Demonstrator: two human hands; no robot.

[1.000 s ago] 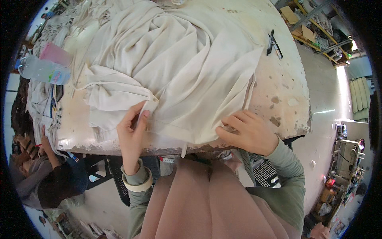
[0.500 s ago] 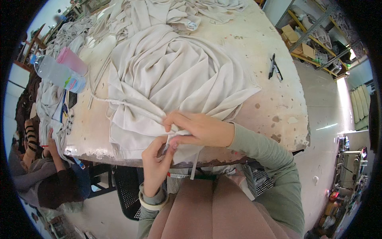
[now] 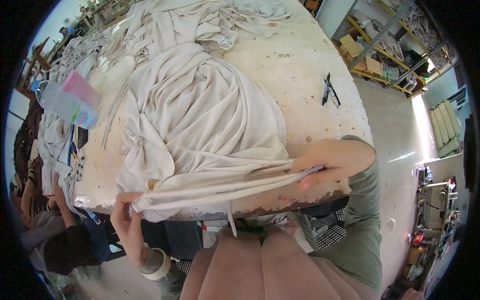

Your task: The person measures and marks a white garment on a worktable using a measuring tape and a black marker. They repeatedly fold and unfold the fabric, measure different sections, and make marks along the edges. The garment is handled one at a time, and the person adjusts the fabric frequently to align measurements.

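A large cream cloth (image 3: 205, 105) lies gathered in loose folds on the worn table (image 3: 300, 55). Along the near table edge, a strip of its border is pulled taut from left to right. My left hand (image 3: 129, 215) pinches that strip at its left end, just past the table edge. At the other end my right hand (image 3: 332, 160), slightly blurred, is closed on the cloth and draws it out to the right. A thin cream cord (image 3: 231, 220) hangs over the table edge between my hands.
More cream cloth (image 3: 170, 22) is heaped at the far side. At left stand a clear plastic bottle (image 3: 57, 100) and a pink cup (image 3: 81, 89). Two pens (image 3: 330, 92) lie at right. Another person's arm (image 3: 65, 200) shows at far left; shelving (image 3: 385, 42) stands back right.
My hands were close together at the cloth's near edge; now they are far apart, the left moved left and the right moved right. The border between them has become stretched straight.
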